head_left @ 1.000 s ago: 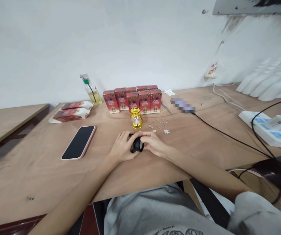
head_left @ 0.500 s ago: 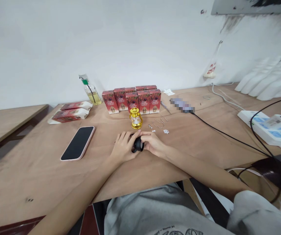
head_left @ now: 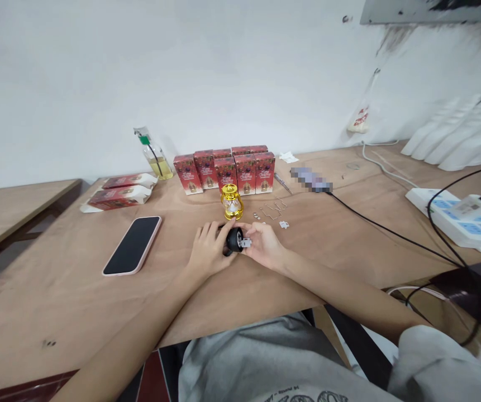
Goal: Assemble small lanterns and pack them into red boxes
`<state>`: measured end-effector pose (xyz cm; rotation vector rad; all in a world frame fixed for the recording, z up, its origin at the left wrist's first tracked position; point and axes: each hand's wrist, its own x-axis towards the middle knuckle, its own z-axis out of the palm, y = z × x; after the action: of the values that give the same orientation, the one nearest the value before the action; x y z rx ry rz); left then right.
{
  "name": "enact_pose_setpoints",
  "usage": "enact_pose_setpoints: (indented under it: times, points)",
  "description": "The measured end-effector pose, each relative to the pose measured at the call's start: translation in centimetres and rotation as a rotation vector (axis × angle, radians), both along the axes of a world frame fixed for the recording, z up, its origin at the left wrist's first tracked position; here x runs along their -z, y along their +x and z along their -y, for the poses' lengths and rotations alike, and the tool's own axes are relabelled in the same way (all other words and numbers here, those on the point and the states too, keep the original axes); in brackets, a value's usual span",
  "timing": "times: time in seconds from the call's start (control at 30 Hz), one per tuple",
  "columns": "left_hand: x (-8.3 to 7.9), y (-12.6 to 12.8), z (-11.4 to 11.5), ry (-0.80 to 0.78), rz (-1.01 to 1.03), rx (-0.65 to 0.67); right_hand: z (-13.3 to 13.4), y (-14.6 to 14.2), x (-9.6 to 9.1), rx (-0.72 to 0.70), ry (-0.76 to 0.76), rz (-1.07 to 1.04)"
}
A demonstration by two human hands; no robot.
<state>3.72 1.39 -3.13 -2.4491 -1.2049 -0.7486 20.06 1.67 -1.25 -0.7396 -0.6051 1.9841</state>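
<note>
My left hand [head_left: 210,248] is closed around a small black lantern [head_left: 233,239], tipped on its side so its round base faces right. Parts inside the base show, but they are too small to make out. Between the fingers of my right hand [head_left: 264,245] is a small white plastic cover [head_left: 246,243], held right at the base; whether it touches cannot be told. Just beyond my hands a gold lantern [head_left: 232,202] stands upright. Several button cells [head_left: 257,216], thin bent wires [head_left: 274,209] and another white plastic cover [head_left: 284,225] lie to its right.
Several red printed boxes [head_left: 246,174] stand behind the gold lantern. A phone [head_left: 133,245] lies at left, with opened boxes [head_left: 118,192] and a bottle of yellow liquid [head_left: 159,162] beyond it. A screwdriver [head_left: 282,183], a cabled device [head_left: 311,179] and a power strip [head_left: 462,218] occupy the right.
The lantern's base has turned into view, and the white cover now shows at my right fingertips. My right fingers have shifted slightly away from the base.
</note>
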Motion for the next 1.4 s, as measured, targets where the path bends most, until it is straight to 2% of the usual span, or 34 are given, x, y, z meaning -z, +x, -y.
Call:
enact_pose_setpoints:
  times: [0.13,0.27,0.4,0.53,0.7,0.8,0.87,0.93,1.0,1.1,1.17,1.23,1.4]
  points:
    - [-0.4,-0.4,-0.1,0.005,0.064,-0.054,-0.5,0.0,0.3,0.042,-0.104,-0.038]
    - [-0.7,-1.1,-0.2,0.039,0.151,-0.089,-1.1,1.3,-0.7,0.109,-0.102,-0.049]
    - [-0.8,-1.3,-0.1,0.038,0.201,-0.082,-2.3,4.8,-1.6,0.370,0.024,0.019]
    - [-0.8,-1.0,-0.1,0.029,0.162,-0.065,-3.8,8.2,-0.3,0.604,0.154,0.240]
    - [-0.7,-0.9,-0.1,0.033,0.182,-0.010,-4.4,9.2,1.7,0.700,0.261,0.490]
    - [-0.7,-1.0,-0.1,-0.011,0.222,0.050,-3.7,8.2,1.6,0.715,0.467,0.646]
    - [-0.6,-1.0,-0.2,-0.039,0.242,0.089,-3.0,7.0,1.1,0.686,0.602,0.740]
    - [-0.6,-1.1,-0.2,-0.042,0.253,0.100,-2.1,5.4,0.5,0.585,0.634,0.708]
    - [-0.6,-1.1,-0.2,-0.014,0.255,0.087,-1.3,3.7,0.0,0.379,0.584,0.592]
    - [-0.6,-1.3,-0.2,0.038,0.215,0.055,-0.4,1.6,-0.7,0.032,0.424,0.434]
    - [-0.6,-1.4,-0.2,0.061,0.167,0.051,-0.2,0.6,-1.0,-0.095,0.372,0.381]
    - [-0.7,-1.4,-0.2,0.089,0.119,0.064,-0.2,0.1,-1.1,-0.133,0.361,0.364]
    - [-0.6,-1.4,-0.4,0.155,0.017,0.082,-0.2,-0.1,-1.0,-0.111,0.291,0.390]
